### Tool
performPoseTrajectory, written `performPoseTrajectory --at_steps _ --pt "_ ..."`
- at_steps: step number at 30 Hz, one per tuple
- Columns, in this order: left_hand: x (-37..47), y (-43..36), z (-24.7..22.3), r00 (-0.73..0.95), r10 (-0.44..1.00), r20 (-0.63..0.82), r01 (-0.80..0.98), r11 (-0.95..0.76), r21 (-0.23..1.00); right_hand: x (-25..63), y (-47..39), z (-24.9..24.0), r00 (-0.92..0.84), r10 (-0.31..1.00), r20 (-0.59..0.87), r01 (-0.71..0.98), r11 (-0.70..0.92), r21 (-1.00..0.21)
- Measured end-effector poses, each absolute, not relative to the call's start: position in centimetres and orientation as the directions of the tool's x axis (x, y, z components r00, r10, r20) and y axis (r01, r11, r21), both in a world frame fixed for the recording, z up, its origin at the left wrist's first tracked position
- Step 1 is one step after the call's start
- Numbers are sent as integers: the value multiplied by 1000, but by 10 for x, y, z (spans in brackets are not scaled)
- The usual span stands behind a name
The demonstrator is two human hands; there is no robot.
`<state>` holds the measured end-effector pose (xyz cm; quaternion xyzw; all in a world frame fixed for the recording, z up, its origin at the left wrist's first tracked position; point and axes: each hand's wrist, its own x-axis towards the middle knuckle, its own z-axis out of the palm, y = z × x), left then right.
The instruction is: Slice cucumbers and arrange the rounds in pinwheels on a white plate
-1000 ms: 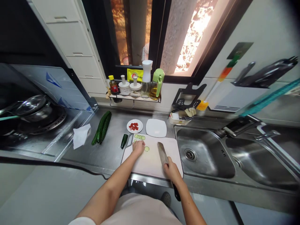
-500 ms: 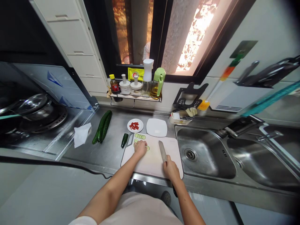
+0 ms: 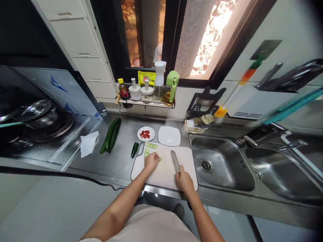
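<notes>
My right hand [image 3: 185, 180] is wrapped round the handle of a kitchen knife [image 3: 175, 161], its blade angled over the right half of the white cutting board [image 3: 165, 179]. On the left half, my left hand [image 3: 151, 162] is closed with its fingers bent together at a cucumber slice [image 3: 159, 159], part of which sticks out by the fingertips. A row of cucumber slices [image 3: 151, 146] lies along the board's far edge, and a few more slices [image 3: 146, 153] are just behind the left hand. Left of the board rests a cut cucumber piece [image 3: 134, 150].
Beyond the board stand a small plate of chopped red pieces [image 3: 145, 139] and a white square plate [image 3: 169, 136]. Whole cucumbers [image 3: 111, 135] and a white cloth or paper [image 3: 88, 144] lie left. A steel sink [image 3: 224, 168] adjoins the board's right side; bottles line a shelf [image 3: 148, 104].
My left hand has lifted slightly and its fingers have drawn together at the slice beside them. The right hand and knife have stayed almost still.
</notes>
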<state>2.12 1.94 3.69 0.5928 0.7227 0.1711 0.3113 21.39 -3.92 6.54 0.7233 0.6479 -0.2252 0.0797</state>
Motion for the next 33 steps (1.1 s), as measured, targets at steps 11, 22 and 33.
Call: performPoseTrajectory --at_steps 11,22,33 --pt "-30 10 21 -315 917 -246 659 398 638 214 -38 64 38 906 -421 978 -120 -169" --pt "-45 11 18 -364 898 -247 700 439 563 213 -38 65 34 909 -416 983 -106 -151" --pt "-46 10 17 -362 912 -194 746 408 527 213 -35 64 35 895 -444 979 -121 -167"
